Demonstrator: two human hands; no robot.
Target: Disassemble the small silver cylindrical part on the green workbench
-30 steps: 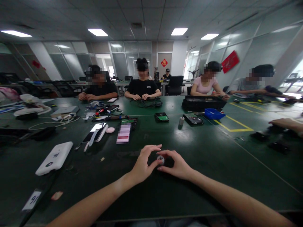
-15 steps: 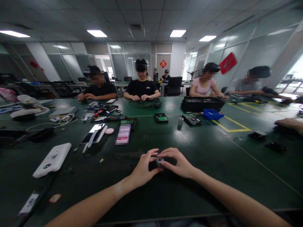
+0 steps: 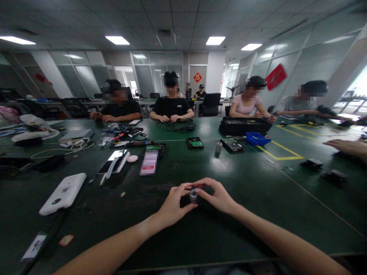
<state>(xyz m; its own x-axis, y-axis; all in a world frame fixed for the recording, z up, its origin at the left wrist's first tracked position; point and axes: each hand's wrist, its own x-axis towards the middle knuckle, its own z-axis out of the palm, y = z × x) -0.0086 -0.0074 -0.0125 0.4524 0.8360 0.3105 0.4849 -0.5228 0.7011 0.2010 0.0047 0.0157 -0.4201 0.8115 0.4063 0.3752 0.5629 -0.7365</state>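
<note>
Green table | hard drive, pale canister beyond | left hand, right hand: grip around grey cylinder

small grey metal cylinder | round end face uppermost, dark openings in it | roughly upright | held between fingertips of left hand and right hand | lower end partly hidden

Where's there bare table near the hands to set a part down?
Free: between the right hand and the grey cylinder beyond; also right of the right forearm. Crowded: left of the phone, around the pink disc, and by the blue tray.
</note>
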